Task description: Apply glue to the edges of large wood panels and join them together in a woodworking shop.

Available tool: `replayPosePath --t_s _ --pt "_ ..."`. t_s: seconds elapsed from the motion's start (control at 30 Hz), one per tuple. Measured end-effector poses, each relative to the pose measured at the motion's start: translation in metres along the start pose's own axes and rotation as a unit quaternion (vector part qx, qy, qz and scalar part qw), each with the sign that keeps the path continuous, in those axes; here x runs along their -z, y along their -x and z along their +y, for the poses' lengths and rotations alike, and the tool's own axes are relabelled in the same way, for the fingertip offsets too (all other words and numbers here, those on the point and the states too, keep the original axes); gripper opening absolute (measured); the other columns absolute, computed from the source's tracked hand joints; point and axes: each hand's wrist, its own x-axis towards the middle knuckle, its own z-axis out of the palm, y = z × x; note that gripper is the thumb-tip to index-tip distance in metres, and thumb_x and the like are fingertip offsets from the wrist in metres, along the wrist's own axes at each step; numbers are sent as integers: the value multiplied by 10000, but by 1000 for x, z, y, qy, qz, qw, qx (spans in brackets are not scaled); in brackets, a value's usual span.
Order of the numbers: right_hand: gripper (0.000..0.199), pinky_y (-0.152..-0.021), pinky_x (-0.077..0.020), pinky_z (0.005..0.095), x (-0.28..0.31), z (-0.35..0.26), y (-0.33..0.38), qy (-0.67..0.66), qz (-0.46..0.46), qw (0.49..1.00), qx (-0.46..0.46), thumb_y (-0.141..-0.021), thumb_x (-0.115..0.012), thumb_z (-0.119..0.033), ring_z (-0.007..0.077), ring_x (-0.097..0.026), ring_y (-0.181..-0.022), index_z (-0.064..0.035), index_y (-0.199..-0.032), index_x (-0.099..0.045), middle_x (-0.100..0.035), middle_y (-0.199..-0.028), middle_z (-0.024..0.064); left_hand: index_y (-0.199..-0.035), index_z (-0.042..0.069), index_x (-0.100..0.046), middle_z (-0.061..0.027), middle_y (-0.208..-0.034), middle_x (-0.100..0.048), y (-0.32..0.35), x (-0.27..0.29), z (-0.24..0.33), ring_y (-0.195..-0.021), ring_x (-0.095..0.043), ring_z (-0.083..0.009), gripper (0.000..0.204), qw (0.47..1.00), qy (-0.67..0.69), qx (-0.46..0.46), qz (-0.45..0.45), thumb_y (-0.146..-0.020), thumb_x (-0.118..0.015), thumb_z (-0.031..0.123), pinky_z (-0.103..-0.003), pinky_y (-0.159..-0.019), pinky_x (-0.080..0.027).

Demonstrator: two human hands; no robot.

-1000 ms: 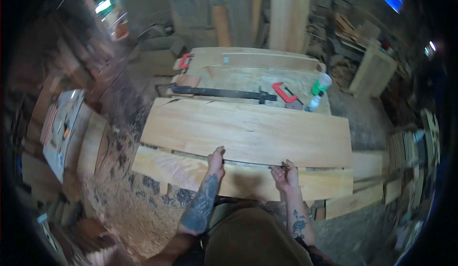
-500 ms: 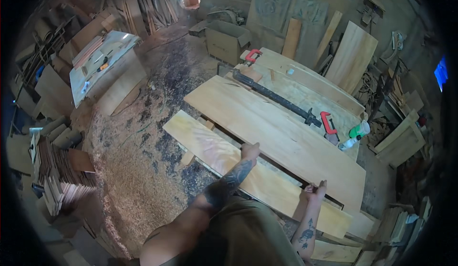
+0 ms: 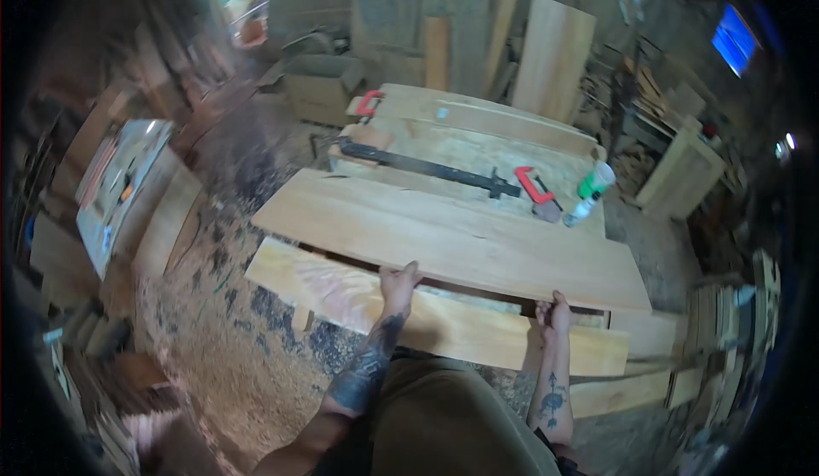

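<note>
A wide pale wooden board [image 3: 444, 233] lies across the workbench in front of me. My left hand [image 3: 398, 288] grips its near edge about midway along, thumb on top and fingers mostly hidden beneath. Farther right, my right hand [image 3: 554, 314] is curled around the same edge. A narrower yellowish board [image 3: 316, 284] lies on the near side, below both wrists, with a dark gap between the two boards. Beyond the wide board rests a long black bar clamp [image 3: 426, 166].
Red clamps [image 3: 535, 186] [image 3: 369, 102], a green-and-white container [image 3: 595, 181] and a white bottle [image 3: 583, 210] are on the bench. A cardboard box [image 3: 320, 88] stands behind. Wood shavings [image 3: 213, 374] cover the floor at left. Stacked boards [image 3: 717, 322] stand at right.
My view has turned to the right, so the scene appears rotated and shifted left. Both hands stay at the wide board's near edge.
</note>
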Motion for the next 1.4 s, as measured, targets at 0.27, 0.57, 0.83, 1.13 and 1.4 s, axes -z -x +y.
replayPosePath --t_s 0.27,0.57,0.83,1.13,1.4 --pt "366 -401 -425 276 -51 -62 43 113 71 985 109 -899 -703 -391 164 -559 -471 -85 -744 -575 -600 -617 75 -1098 -27 -482 -122 -915 -657 2 -41 62 -697 -659 -157 429 988 -76 -83 -101 -898 -793 190 -263 -630 -575" --pt "310 -426 -431 263 -103 -116 -18 90 9 986 139 -847 -707 -398 145 -566 -491 -109 -844 -594 -595 -618 40 -1091 -64 -473 -158 -872 -662 -50 -114 94 -708 -693 -175 446 976 -71 -186 -84 -920 -776 216 -291 -565 -590" --pt "385 -439 -478 303 -106 -145 -47 52 11 989 137 -929 -691 -399 193 -607 -518 -19 -932 -626 -633 -668 96 -1119 -49 -459 -152 -960 -638 -58 -133 96 -852 -652 -176 600 940 -225 -234 -107 -838 -862 296 -288 -722 -550" --pt "419 -437 -483 276 -158 -143 -23 61 30 985 157 -919 -738 -406 156 -621 -514 -11 -980 -613 -668 -727 107 -1093 156 -673 -54 -1024 -608 -50 -172 115 -1040 -540 -296 516 595 -426 -644 -224 -700 -859 434 -470 -975 -359" --pt "460 -436 -455 259 -148 -146 -11 91 54 967 231 -913 -752 -450 126 -612 -506 -5 -919 -637 -682 -740 105 -1052 187 -701 -38 -982 -600 -58 -197 93 -1020 -548 -261 359 597 -481 -615 -186 -829 -757 462 -461 -1007 -309"
